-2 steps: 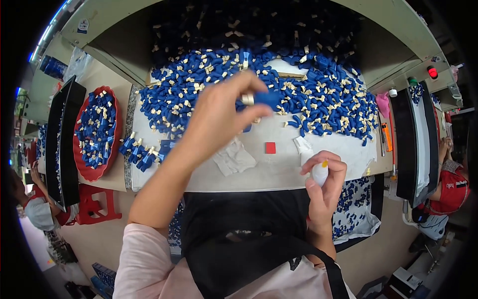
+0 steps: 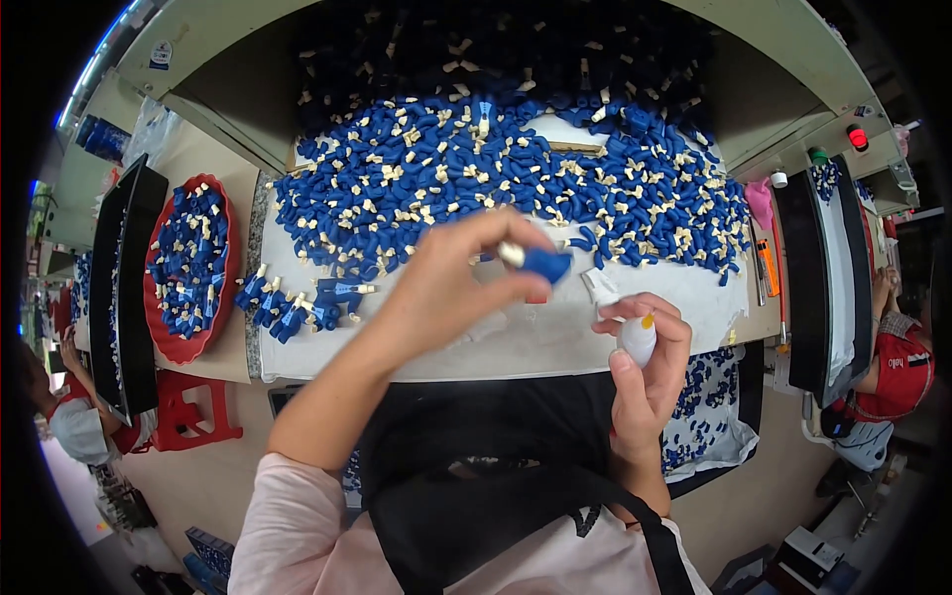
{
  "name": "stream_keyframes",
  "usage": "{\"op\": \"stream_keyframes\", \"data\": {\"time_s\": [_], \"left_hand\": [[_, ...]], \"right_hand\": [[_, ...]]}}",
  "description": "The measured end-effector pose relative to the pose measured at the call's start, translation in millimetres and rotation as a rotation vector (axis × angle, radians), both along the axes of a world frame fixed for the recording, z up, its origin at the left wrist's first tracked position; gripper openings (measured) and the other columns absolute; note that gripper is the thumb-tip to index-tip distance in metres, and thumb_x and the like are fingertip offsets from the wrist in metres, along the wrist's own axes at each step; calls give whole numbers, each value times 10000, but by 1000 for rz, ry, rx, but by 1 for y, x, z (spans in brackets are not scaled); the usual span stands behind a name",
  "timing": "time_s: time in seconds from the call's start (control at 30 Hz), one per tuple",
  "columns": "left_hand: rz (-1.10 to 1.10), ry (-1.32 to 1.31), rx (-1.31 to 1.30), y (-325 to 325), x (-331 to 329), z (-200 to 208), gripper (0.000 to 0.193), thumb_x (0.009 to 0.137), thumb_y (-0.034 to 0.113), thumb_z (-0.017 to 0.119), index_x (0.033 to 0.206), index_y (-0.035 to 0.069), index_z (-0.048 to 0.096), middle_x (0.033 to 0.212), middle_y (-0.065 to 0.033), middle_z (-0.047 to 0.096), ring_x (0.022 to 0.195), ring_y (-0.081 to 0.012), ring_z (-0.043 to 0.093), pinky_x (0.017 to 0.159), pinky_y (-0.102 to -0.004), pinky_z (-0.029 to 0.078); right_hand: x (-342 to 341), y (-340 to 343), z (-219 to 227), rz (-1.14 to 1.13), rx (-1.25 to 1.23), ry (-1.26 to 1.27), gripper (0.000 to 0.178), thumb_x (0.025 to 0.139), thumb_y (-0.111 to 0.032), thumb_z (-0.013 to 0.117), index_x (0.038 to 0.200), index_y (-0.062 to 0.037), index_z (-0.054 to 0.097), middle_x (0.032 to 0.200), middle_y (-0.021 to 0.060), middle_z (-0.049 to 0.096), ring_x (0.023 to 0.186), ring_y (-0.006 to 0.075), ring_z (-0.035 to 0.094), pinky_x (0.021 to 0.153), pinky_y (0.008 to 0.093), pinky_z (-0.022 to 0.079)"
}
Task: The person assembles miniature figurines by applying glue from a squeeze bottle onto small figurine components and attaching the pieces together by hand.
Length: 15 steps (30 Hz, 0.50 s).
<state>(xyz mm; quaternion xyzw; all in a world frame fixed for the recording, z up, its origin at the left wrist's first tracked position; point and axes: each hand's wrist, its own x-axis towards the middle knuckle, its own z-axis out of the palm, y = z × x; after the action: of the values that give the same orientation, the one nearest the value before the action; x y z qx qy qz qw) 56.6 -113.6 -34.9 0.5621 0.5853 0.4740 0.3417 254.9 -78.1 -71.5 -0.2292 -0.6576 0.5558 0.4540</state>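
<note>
Between the thumb and fingers of my left hand (image 2: 441, 283) is a small blue plastic piece (image 2: 549, 266) with a cream end, slightly smeared by motion. It is held above the pale work surface, near a small red square (image 2: 537, 297) that it partly covers. My right hand (image 2: 650, 392), lower and to the right, is wrapped round a small white squeeze bottle (image 2: 637, 342) with a yellow tip. The two hands are apart. Beyond them spreads a large heap of similar blue and cream pieces (image 2: 446, 169). A crumpled white scrap (image 2: 600, 287) lies just beyond my right hand.
At the left stands a red scalloped bowl (image 2: 159, 312) of blue pieces, with a loose group of pieces (image 2: 293, 309) beside it. An orange-handled tool (image 2: 769, 268) lies at the right. Black trays (image 2: 134, 288) flank the bench, and people sit at both sides.
My left hand has come down toward me and slightly right with the blue piece, nearer the white bottle, now partly covering the red square. My right hand has barely moved.
</note>
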Motion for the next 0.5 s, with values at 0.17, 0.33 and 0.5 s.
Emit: {"op": "stream_keyframes", "data": {"time_s": [0.17, 0.33, 0.5], "left_hand": [[-55, -789, -87, -33, 30, -36, 256, 696, 37, 635, 933, 3, 543, 939, -79, 547, 897, -179, 533, 770, -277, 431], [-98, -1360, -178, -41, 39, -42, 307, 821, 120, 501, 1107, 44, 422, 1027, -117, 514, 946, -183, 524, 772, -286, 444], [-130, -1399, -194, -47, 37, -53, 351, 825, 124, 488, 1144, 20, 385, 997, -153, 502, 921, -227, 536, 742, -325, 490]], "right_hand": [[-4, -12, 2, 137, -222, 65, 392, 735, -17, 457, 1118, 40, 398, 1111, 163, 364, 1034, 246, 424, 820, 372, 422], [6, -18, 12, -20, -174, -26, 393, 758, -18, 467, 1138, 59, 406, 1074, 148, 371, 921, 238, 506, 760, 327, 464], [13, -20, 22, -157, -76, 96, 335, 667, -82, 629, 913, -22, 410, 963, 99, 432, 738, 164, 500, 600, 247, 444]]}}
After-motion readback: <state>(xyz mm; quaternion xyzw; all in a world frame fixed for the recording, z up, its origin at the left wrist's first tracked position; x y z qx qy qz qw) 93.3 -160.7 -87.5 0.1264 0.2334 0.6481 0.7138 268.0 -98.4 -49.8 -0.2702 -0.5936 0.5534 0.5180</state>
